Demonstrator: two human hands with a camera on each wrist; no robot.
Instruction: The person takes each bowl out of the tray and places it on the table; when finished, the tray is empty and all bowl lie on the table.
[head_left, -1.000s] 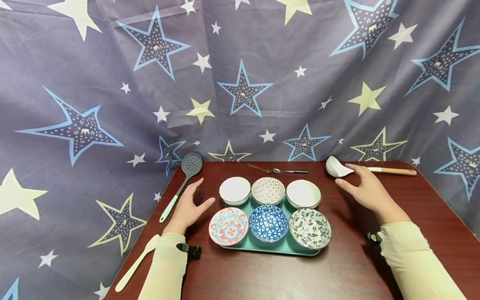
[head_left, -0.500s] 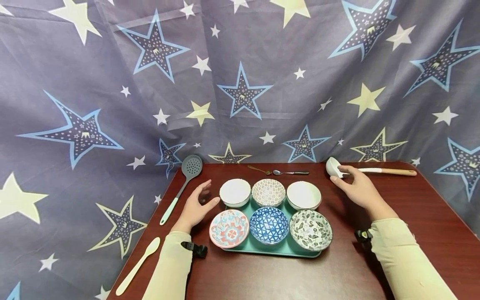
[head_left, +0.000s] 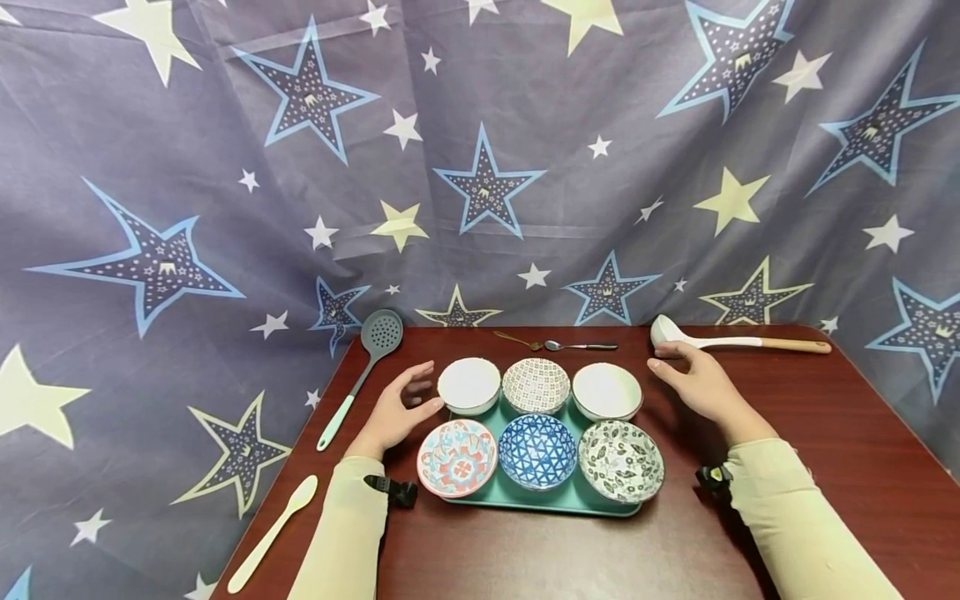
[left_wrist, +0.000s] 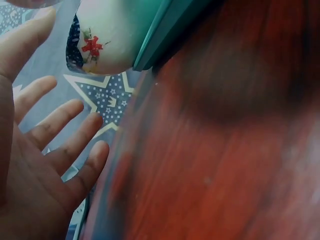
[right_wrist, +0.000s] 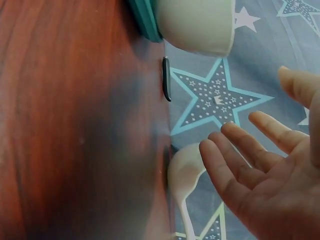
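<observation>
Six bowls are set on the tray, none yet gripped by the relaxed left hand at nine o'clock or relaxed right hand at two.

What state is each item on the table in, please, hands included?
Left hand, holding nothing
Right hand, holding nothing
Left white bowl, upright
Checked bowl, upright
Right white bowl, upright
Floral bowl, upright
Blue bowl, upright
Leaf-patterned bowl, upright
Teal tray, bearing bowls
Ladle, lying ungripped
Gray skimmer, lying
Cream spoon, lying
Gold fork, lying
Teaspoon, lying
</observation>
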